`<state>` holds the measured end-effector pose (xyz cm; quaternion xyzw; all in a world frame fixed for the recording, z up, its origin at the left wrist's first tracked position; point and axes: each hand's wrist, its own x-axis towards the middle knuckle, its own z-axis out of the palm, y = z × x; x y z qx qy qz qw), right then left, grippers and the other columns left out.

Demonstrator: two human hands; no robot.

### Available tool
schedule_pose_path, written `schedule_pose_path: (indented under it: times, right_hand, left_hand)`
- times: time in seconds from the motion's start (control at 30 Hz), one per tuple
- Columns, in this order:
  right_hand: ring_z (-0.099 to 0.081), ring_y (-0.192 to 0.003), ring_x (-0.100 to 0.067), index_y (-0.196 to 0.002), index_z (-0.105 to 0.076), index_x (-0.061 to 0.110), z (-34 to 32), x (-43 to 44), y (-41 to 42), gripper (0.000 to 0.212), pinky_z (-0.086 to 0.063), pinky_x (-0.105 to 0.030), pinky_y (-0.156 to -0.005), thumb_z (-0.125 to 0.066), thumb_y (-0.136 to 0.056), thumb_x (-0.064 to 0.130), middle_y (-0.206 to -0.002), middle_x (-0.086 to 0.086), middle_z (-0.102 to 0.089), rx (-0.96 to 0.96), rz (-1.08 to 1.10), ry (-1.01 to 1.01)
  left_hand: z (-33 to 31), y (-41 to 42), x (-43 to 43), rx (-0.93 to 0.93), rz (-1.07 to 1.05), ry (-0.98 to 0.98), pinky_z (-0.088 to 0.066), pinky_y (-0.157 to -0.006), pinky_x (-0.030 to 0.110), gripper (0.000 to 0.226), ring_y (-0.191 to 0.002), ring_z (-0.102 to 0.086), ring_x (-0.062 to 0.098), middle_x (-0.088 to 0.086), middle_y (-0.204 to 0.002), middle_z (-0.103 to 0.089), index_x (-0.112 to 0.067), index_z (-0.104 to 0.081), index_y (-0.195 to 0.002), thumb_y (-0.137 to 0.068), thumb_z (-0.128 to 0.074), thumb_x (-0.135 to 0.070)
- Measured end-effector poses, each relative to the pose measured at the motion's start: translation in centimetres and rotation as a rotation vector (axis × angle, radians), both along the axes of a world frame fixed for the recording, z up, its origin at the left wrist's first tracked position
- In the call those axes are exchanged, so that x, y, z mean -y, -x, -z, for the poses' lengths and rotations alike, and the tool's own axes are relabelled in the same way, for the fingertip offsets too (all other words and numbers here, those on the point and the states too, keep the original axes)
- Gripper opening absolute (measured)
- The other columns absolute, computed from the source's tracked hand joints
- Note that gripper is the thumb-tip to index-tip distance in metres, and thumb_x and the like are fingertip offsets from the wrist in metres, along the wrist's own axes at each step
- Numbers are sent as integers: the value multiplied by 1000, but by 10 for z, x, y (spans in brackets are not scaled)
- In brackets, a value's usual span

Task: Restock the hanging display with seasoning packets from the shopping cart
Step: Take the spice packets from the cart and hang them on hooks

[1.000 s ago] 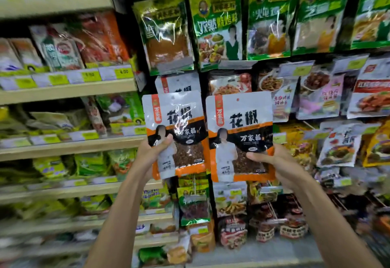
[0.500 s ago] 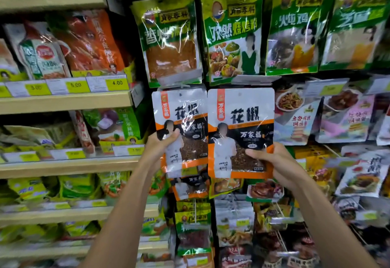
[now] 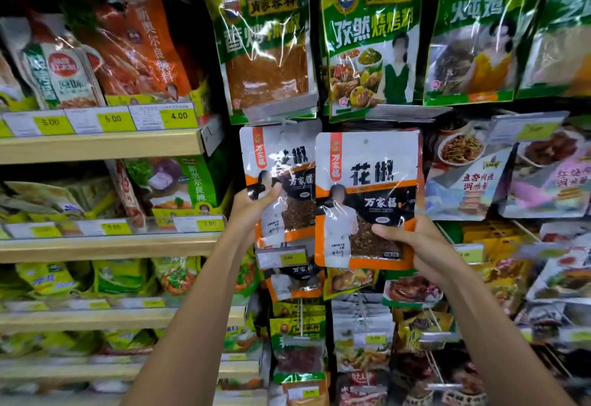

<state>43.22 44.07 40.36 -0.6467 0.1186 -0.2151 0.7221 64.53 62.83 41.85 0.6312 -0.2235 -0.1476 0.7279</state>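
Store shelves full of bags fill the wall. Each hand pinches one packet near its bottom: left hand (image 3: 252, 204) holds the left packet (image 3: 281, 182), right hand (image 3: 412, 246) the right packet (image 3: 367, 198). Both stand tall, holes up, just under the hook (image 3: 289, 121).

- One view only, from the wearer's head, facing forward and slightly up at a hanging display (image 3: 415, 111) of packets.
- It sits close: both forearms reach in from the bottom edge.
- Wide-angle bending curves the wooden shelves (image 3: 96, 146) at left.
- No second view overlaps it.
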Motion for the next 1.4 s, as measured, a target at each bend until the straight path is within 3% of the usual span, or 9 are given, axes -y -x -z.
schedule_pose_path:
  times: [0.13, 0.23, 0.33, 0.4, 0.53, 0.63, 0.83, 1.27, 1.4]
  right_hand:
    - [-70, -99, -24, -109, -65, 11, 1, -10, -5, 52, -57, -39, -86, -81, -61, 19, -105, -10, -74, -48, -5, 2]
    - [-71, -99, -23, -116, -63, 9, 3, -18, -9, 64, -59, -35, -80, -84, -57, 25, -107, -9, -74, -69, -14, 0]
    - [-70, -101, -20, -111, -65, 17, 4, -26, -15, 68, -55, -40, -88, -88, -50, 35, -105, -3, -75, -78, -21, 4]
    - [-70, -102, -17, -104, -65, 24, 4, -34, -19, 63, -50, -45, -97, -89, -48, 38, -103, 2, -75, -81, -31, 16]
    - [-70, -100, -16, -108, -58, 20, 2, -46, -28, 72, -49, -52, -99, -89, -46, 38, -101, 3, -75, -101, -44, 6]
    - [-62, -115, -27, -119, -56, 16, 0, -53, -36, 88, -44, -54, -104, -91, -42, 39, -116, -6, -70, -129, -38, -2]
    - [-61, -117, -29, -127, -55, 12, -5, -59, -47, 88, -43, -54, -105, -89, -48, 32, -119, -9, -68, -101, -85, -13]
    - [-67, -106, -15, -106, -66, 20, -21, -65, -89, 45, -43, -45, -107, -84, -64, 22, -103, 3, -75, -109, -141, 49]
    - [-63, -112, -23, -108, -65, 14, -20, -64, -94, 53, -41, -48, -109, -83, -58, 23, -109, -5, -73, -124, -137, 11]
  left_hand:
    - [-2, -3, 5, 35, -34, -68, -48, -76, 21, 14, -97, -62, 10, -9, -92, -66, -22, -62, -92, -84, -72, -29]
    - [0, 5, -1, 193, -136, -140, -44, -72, 18, 24, -88, -58, -1, -9, -97, -64, -20, -61, -104, -85, -71, -31]
    - [3, 17, -20, 496, -304, -457, -44, -61, 25, 38, -84, -61, 22, 0, -82, -62, -7, -59, -106, -91, -60, -42]
    - [-1, 25, -35, 688, -546, -647, -43, -58, 32, 42, -84, -62, 31, 9, -86, -66, -2, -59, -111, -96, -52, -41]
    - [-41, 30, -64, 1136, -969, -429, -43, -63, 35, 19, -84, -61, 33, 16, -90, -68, 1, -65, -101, -97, -50, -10]
    - [-68, 5, -77, 1346, -1122, -354, -48, -82, 40, 22, -95, -60, 37, 21, -99, -65, 5, -64, -105, -96, -46, -4]
    - [-71, -43, -79, 1418, -1088, -567, -41, -95, 49, 35, -106, -55, 43, 27, -113, -58, 6, -59, -112, -102, -34, -17]
    - [-53, -75, -73, 1465, -1120, -394, -35, -93, 42, 25, -105, -43, 32, 25, -104, -56, 0, -56, -103, -100, -38, -17]
    - [-51, -74, -73, 1443, -1112, -390, -35, -93, 42, 27, -107, -43, 33, 24, -107, -56, -1, -56, -104, -100, -36, -19]
